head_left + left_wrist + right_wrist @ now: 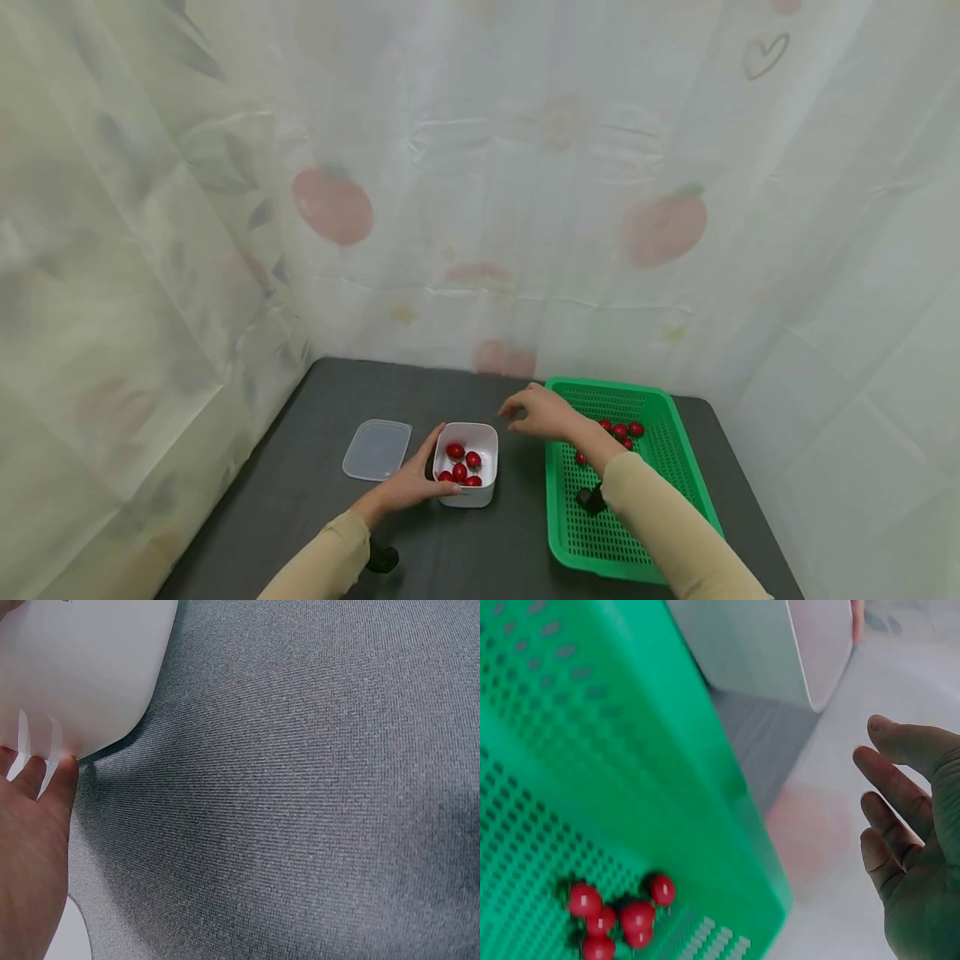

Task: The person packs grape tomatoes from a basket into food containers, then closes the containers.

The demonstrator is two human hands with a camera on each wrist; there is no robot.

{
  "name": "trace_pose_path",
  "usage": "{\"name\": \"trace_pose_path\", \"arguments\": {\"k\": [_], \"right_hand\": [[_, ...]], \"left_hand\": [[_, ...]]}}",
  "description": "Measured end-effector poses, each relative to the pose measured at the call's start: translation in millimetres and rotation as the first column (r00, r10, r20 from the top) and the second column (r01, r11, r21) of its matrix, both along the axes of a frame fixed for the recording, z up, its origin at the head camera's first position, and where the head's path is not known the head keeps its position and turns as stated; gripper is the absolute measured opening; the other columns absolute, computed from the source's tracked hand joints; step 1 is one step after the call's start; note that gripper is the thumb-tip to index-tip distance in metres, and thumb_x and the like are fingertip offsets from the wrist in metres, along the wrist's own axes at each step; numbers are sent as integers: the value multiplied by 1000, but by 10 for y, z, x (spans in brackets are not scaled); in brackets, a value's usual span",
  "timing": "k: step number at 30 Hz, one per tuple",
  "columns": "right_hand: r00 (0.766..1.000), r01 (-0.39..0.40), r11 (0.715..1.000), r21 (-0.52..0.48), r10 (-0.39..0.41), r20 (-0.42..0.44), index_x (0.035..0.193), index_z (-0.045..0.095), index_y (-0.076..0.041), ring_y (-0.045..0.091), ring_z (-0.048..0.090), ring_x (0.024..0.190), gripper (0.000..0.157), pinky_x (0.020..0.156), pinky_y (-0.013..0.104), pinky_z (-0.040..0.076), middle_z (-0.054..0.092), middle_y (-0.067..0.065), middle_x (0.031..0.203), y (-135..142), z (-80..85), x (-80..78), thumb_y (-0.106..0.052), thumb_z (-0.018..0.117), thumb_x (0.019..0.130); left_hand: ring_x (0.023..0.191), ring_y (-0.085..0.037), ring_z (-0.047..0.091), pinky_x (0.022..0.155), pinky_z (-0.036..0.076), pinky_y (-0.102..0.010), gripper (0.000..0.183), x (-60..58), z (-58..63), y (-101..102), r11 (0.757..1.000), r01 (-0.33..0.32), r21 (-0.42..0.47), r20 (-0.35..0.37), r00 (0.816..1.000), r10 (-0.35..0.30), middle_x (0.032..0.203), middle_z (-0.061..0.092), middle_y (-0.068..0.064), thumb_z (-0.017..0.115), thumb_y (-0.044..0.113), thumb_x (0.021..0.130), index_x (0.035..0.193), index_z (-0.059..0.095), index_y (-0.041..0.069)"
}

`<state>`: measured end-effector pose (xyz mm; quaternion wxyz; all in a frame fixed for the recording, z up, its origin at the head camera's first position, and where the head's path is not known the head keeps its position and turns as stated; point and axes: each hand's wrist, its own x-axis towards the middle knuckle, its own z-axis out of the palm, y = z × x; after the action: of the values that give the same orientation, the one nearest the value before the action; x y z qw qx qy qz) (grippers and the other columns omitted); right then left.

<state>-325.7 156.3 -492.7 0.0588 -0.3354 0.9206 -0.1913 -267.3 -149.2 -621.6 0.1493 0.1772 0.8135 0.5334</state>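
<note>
A white square container (468, 498) stands on the dark table with several cherry tomatoes (455, 451) inside. My left hand (408, 483) holds it from the left, thumb along the front and fingers spread around the left side. In the left wrist view, fingertips press against the white wall. Between the container and a green perforated basket (555, 525), my right hand (542, 412) hovers with its fingers loosely bent and nothing in them. Several more cherry tomatoes (637, 916) lie in the basket, partly hidden by the right forearm in the head view.
A translucent square lid (378, 450) lies flat left of the container. The basket takes up the table's right side. Printed curtains (480, 208) rise behind the table and at both sides. Dark camera mounts (382, 558) sit at the wrists.
</note>
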Motion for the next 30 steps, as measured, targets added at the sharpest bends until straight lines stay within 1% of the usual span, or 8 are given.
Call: {"name": "trace_pose_path", "arguments": {"k": [1,3,6,9,14,20,25,30], "right_hand": [[1000,5,1000,-5,-5,-2,118,76,-21,18,58,106,23,98,44,46,73,-2,110,53,28,-4,-17,74,95],[1000,23,1000,-8,-23,-4,119,75,-23,19,59,109,24,99,45,46,73,-3,113,157,79,-9,-18,74,96],[998,63,997,-36,-62,16,120,74,-22,24,60,112,25,97,46,47,72,-3,115,306,135,-13,-17,74,96],[991,122,991,-61,-118,57,122,74,-22,26,59,115,26,90,45,51,71,-3,117,452,162,-13,-16,73,96],[982,175,983,-57,-171,76,125,73,-18,26,55,122,27,94,48,50,70,2,120,687,170,-11,-16,70,98],[976,209,978,-17,-208,62,125,72,-14,28,55,123,28,95,50,49,70,4,122,920,138,5,-15,70,97],[972,231,972,34,-232,31,123,73,-12,32,60,116,27,92,52,51,70,9,119,1061,62,14,-11,70,95],[970,240,969,63,-242,22,124,72,-6,35,63,113,29,91,53,52,70,11,119,1192,-64,13,-9,70,96]], "left_hand": [[149,-37,25,114,23,-67,112,-1,5,0,1000,-1,-1,0,1000,1,167,17,-12,82,32,87,166,3,21],[149,-37,24,114,22,-67,113,-2,14,-1,1000,-2,-1,1,1000,2,167,17,-12,82,32,87,166,2,21],[150,-37,22,115,22,-67,113,-1,26,2,1000,-1,-2,6,1000,1,167,16,-12,82,31,87,166,2,22],[150,-38,22,115,21,-67,113,0,29,8,1000,-1,-1,7,1000,1,168,15,-13,82,31,87,166,2,22],[149,-39,23,114,21,-69,112,2,14,17,1000,-8,1,-4,1000,8,167,17,-14,82,30,87,166,3,19],[146,-42,27,111,25,-71,111,-12,-34,13,1000,-9,-5,-47,999,8,165,20,-16,81,32,87,166,4,20],[148,-39,25,114,23,-68,112,-3,-6,18,1000,-1,2,-16,1000,1,167,18,-14,82,31,87,166,3,19],[145,-45,25,111,22,-73,109,29,19,49,1000,5,3,-50,999,-5,165,19,-20,80,29,89,165,3,16]]}}
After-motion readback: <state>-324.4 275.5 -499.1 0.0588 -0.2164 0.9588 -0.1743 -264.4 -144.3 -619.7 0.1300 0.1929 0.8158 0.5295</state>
